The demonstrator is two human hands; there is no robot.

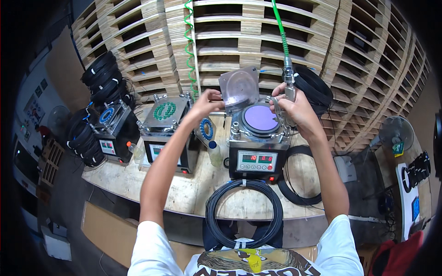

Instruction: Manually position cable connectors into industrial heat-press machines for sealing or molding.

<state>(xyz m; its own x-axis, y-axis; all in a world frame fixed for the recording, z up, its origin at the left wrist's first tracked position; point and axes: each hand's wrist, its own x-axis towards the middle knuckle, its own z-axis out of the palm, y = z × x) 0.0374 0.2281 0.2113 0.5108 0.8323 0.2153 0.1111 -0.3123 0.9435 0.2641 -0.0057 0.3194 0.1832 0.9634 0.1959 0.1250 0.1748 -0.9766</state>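
My right hand is wrapped round a metal air blow gun, which hangs from a green hose. It is held over the right side of a machine with a round purple disc on top. My left hand has its fingers curled at the left edge of a clear square cover plate, tilted up behind the disc; the fingertips are partly hidden. On the machine's front, a control panel shows lit red digits. A black cable coil leans at the table's front edge, before my body.
Two similar machines stand to the left, one bearing a ring of green pieces, the other a blue ring. A dark-capped bottle stands beside my machine. More cable coils lie around. Wooden pallets rise behind the table.
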